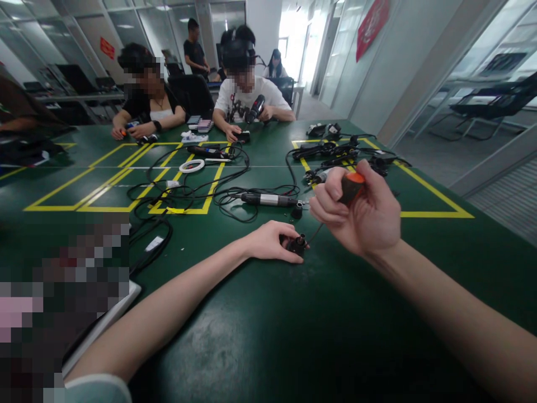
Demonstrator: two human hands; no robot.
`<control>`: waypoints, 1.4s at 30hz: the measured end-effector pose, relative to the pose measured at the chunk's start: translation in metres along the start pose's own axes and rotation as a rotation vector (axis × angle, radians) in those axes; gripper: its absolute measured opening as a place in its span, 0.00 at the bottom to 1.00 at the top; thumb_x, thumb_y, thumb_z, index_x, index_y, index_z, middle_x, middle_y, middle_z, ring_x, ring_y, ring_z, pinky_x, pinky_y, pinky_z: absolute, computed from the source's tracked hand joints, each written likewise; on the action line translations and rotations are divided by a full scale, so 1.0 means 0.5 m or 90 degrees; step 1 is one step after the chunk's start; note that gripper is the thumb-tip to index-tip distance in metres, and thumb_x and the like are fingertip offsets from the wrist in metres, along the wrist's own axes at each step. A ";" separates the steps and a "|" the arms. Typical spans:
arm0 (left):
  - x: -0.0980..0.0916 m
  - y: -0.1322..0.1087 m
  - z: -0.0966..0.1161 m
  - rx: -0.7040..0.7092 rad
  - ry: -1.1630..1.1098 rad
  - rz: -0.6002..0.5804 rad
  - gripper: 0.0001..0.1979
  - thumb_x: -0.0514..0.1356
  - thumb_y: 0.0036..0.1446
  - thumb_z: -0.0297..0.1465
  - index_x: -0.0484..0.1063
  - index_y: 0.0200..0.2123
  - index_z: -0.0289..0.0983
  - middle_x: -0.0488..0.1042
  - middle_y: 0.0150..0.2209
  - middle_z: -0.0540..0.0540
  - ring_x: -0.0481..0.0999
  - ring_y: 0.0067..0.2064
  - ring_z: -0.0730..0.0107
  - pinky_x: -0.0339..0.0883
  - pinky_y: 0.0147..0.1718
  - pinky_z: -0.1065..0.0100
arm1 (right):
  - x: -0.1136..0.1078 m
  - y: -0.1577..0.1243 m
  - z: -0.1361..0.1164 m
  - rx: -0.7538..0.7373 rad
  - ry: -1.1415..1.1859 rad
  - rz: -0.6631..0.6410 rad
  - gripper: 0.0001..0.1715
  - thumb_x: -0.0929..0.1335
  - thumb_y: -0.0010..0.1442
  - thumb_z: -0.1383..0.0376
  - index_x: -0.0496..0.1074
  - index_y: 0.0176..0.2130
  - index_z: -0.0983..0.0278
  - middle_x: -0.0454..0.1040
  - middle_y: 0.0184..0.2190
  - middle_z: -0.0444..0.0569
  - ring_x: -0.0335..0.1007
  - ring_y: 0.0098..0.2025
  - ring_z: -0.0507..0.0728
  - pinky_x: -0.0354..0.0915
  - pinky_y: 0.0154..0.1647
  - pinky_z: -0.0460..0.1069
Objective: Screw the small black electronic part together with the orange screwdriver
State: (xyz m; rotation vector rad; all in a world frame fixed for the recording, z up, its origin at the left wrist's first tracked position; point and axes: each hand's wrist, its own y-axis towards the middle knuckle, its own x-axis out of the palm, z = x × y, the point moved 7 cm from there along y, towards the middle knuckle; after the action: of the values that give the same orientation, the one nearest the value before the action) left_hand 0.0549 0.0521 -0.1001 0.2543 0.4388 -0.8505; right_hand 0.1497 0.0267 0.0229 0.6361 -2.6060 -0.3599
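Fingers of my left hand point(269, 240) pinch a small black part point(299, 245) on the green table point(251, 330), while my right hand point(364, 215), farther off, up and rightward, grips an orange-and-black screwdriver point(351, 189) whose shaft slants down-left toward the part's right side, tip contact unclear.

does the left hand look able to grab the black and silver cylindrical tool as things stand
Probably not while the left hand holds the small black part, though nothing visible blocks its way to the tool.

A short, pale grey-green sleeve point(98, 387) — its hem curved — on the left arm point(176, 294); both forearms point(453, 313) bare.
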 end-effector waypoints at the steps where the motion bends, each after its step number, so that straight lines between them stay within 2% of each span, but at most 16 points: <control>1: 0.000 0.000 0.000 0.002 0.006 -0.004 0.25 0.74 0.48 0.40 0.84 0.47 0.33 0.67 0.30 0.53 0.66 0.31 0.77 0.60 0.33 0.71 | 0.001 -0.001 0.002 -0.001 0.009 -0.005 0.32 0.68 0.64 0.39 0.65 0.25 0.61 0.48 0.16 0.36 0.38 0.17 0.48 0.42 0.18 0.46; 4: 0.001 0.001 0.000 0.005 0.026 -0.011 0.25 0.74 0.48 0.41 0.84 0.47 0.33 0.67 0.30 0.53 0.67 0.32 0.76 0.59 0.33 0.71 | 0.006 -0.006 0.006 -0.010 0.031 -0.013 0.29 0.70 0.63 0.39 0.65 0.30 0.59 0.49 0.16 0.34 0.37 0.16 0.47 0.43 0.17 0.45; 7: 0.001 0.000 -0.002 -0.002 0.030 -0.011 0.25 0.73 0.48 0.42 0.84 0.47 0.33 0.67 0.30 0.53 0.66 0.32 0.76 0.59 0.33 0.72 | 0.013 -0.007 0.010 -0.009 0.025 -0.011 0.27 0.72 0.63 0.43 0.64 0.30 0.59 0.51 0.16 0.34 0.41 0.16 0.47 0.46 0.18 0.45; 11: -0.001 0.000 -0.009 -0.031 -0.030 -0.028 0.31 0.76 0.44 0.42 0.82 0.51 0.33 0.72 0.32 0.52 0.68 0.33 0.75 0.62 0.35 0.71 | 0.011 -0.001 0.011 0.001 0.007 -0.002 0.32 0.69 0.66 0.42 0.63 0.24 0.61 0.55 0.15 0.39 0.48 0.18 0.49 0.50 0.19 0.46; 14: -0.005 0.001 -0.017 -0.061 -0.084 -0.035 0.35 0.76 0.43 0.41 0.80 0.55 0.35 0.74 0.32 0.52 0.69 0.33 0.75 0.61 0.35 0.71 | 0.006 0.003 0.015 0.031 0.017 -0.010 0.36 0.67 0.67 0.42 0.61 0.20 0.62 0.50 0.14 0.38 0.43 0.16 0.48 0.46 0.18 0.46; 16: -0.007 0.002 -0.019 -0.070 -0.106 -0.038 0.34 0.76 0.43 0.41 0.80 0.55 0.35 0.74 0.30 0.52 0.69 0.32 0.76 0.59 0.33 0.72 | 0.004 0.002 0.014 0.030 0.024 -0.018 0.36 0.67 0.66 0.40 0.61 0.21 0.61 0.48 0.14 0.36 0.38 0.16 0.47 0.45 0.17 0.46; 19: -0.008 0.002 -0.018 -0.072 -0.127 -0.043 0.31 0.76 0.44 0.39 0.81 0.51 0.33 0.73 0.28 0.52 0.68 0.31 0.77 0.57 0.31 0.72 | 0.001 -0.002 0.010 0.003 0.025 -0.010 0.33 0.69 0.62 0.37 0.64 0.26 0.60 0.48 0.14 0.34 0.37 0.16 0.47 0.45 0.17 0.46; 23: -0.005 0.001 -0.015 -0.063 -0.130 -0.048 0.27 0.75 0.44 0.39 0.82 0.48 0.32 0.73 0.28 0.52 0.67 0.31 0.77 0.59 0.32 0.72 | 0.003 -0.002 0.007 -0.017 0.006 0.001 0.27 0.72 0.63 0.44 0.64 0.28 0.60 0.54 0.16 0.35 0.42 0.16 0.47 0.47 0.18 0.45; 27: -0.005 0.001 -0.016 -0.062 -0.115 -0.050 0.27 0.75 0.44 0.39 0.82 0.47 0.33 0.73 0.28 0.52 0.66 0.31 0.77 0.58 0.32 0.73 | 0.007 0.004 0.002 -0.010 -0.003 -0.012 0.30 0.72 0.64 0.44 0.64 0.24 0.62 0.57 0.18 0.39 0.47 0.18 0.47 0.46 0.18 0.45; 32: -0.004 0.002 -0.015 -0.064 -0.113 -0.053 0.26 0.75 0.44 0.38 0.82 0.47 0.32 0.73 0.28 0.52 0.67 0.31 0.77 0.59 0.32 0.72 | 0.001 0.003 0.003 0.014 0.015 -0.017 0.32 0.69 0.65 0.41 0.63 0.24 0.61 0.49 0.16 0.36 0.40 0.16 0.47 0.45 0.17 0.45; 36: -0.002 0.002 -0.017 -0.073 -0.112 -0.052 0.27 0.74 0.44 0.39 0.81 0.47 0.31 0.72 0.28 0.52 0.66 0.30 0.77 0.59 0.32 0.73 | -0.003 -0.001 0.001 -0.011 0.019 0.002 0.29 0.72 0.61 0.41 0.64 0.28 0.60 0.49 0.15 0.34 0.38 0.16 0.46 0.45 0.17 0.44; 42: 0.000 0.003 -0.015 -0.072 -0.112 -0.052 0.25 0.74 0.45 0.38 0.81 0.46 0.33 0.72 0.28 0.53 0.66 0.30 0.77 0.60 0.33 0.72 | 0.004 -0.002 -0.006 -0.012 -0.028 -0.001 0.28 0.73 0.63 0.47 0.62 0.26 0.60 0.57 0.17 0.37 0.46 0.16 0.47 0.47 0.16 0.45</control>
State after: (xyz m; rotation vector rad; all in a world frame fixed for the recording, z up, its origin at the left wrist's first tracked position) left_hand 0.0538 0.0560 -0.1067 0.0574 0.3330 -0.9167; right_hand 0.1499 0.0244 0.0258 0.6300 -2.6408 -0.4022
